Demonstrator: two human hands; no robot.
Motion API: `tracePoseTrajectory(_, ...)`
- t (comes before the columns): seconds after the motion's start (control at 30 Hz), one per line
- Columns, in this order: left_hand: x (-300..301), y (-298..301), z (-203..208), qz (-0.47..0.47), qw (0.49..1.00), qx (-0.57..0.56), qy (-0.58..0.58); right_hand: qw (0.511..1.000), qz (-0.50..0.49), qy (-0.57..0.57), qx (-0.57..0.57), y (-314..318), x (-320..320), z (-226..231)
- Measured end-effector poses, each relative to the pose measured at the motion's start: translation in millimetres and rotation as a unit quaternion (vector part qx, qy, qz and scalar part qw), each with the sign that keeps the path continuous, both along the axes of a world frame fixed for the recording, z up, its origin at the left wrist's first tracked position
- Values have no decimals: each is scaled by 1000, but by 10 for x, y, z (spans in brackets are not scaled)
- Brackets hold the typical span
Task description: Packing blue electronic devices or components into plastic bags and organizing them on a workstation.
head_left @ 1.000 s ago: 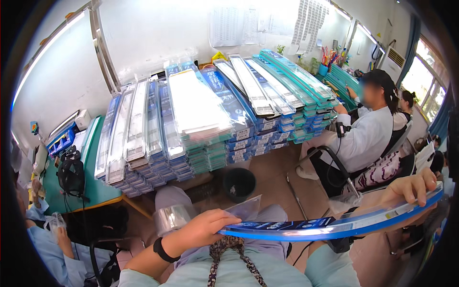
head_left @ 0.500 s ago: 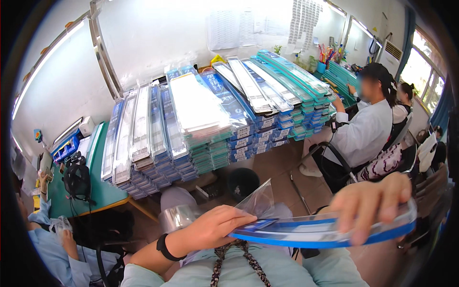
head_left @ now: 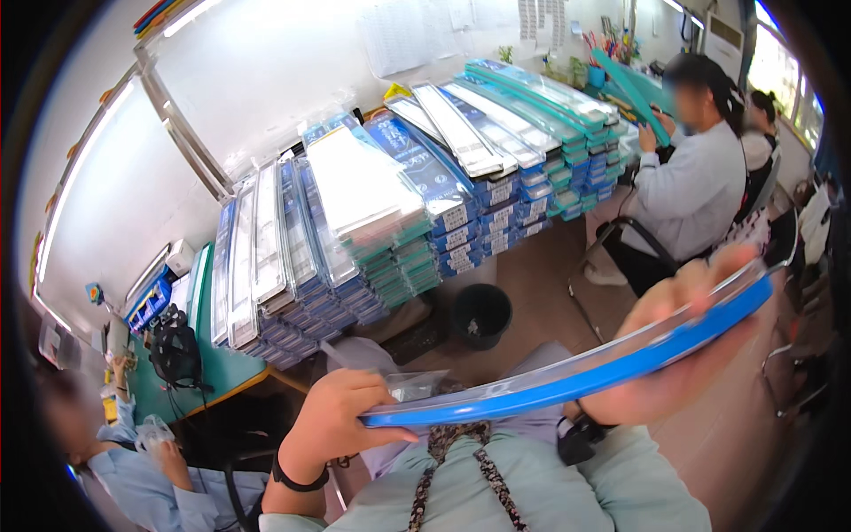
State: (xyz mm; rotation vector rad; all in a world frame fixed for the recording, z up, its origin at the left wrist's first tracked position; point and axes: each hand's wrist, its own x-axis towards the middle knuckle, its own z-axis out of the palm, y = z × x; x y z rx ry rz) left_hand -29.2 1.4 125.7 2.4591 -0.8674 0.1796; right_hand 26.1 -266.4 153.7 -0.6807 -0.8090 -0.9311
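Note:
A long, thin package with a bright blue edge (head_left: 567, 388) spans the space in front of my body, its right end higher than its left. My left hand (head_left: 332, 417) is closed around the left end, thumb beneath the blue edge. At the other end my right hand (head_left: 665, 390) grips it, fingers over the far side and palm under the near side. Clear film (head_left: 412, 385) sticks out loosely behind the package beside my left hand. The package's flat face is mostly turned away from view.
Tall stacks of similar flat packages (head_left: 363, 191) fill the table ahead. A dark bin (head_left: 481, 316) stands on the floor. On the right, a seated person (head_left: 691, 186) holds a teal strip (head_left: 634, 97). Another person (head_left: 146, 470) sits at left, near a black bag (head_left: 177, 350) on a green table (head_left: 191, 377).
The package has tilted, its right end rising and its blue edge turning toward me. My left hand shifted left, and its grip wraps the end. The right-hand co-worker has raised a teal strip.

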Motion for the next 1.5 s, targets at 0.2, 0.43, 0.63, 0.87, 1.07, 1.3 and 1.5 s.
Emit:
tracePoseTrajectory(0.2,-219,332,-435,57,994,-63,73,871,-476,101,69,-87,140,68)
tracePoseTrajectory(0.43,-181,286,-441,68,987,-85,116,991,-111,-56,51,-207,324,-270)
tracePoseTrajectory(0.63,-142,114,-283,57,967,-160,189,972,-149,-109,-149,142,333,-358)
tracePoseTrajectory(0.87,-123,389,-74,83,974,-135,163,958,-123,-79,-247,402,342,-278)
tracePoseTrajectory(1.07,-223,526,236,64,962,-225,143,983,-52,-5,-176,999,393,-486)
tracePoseTrajectory(1.3,-562,692,280,150,981,-126,5,837,356,-22,-414,1340,151,-629)
tracePoseTrajectory(1.5,-787,624,357,243,916,-297,119,897,235,-6,-375,1510,113,-736)
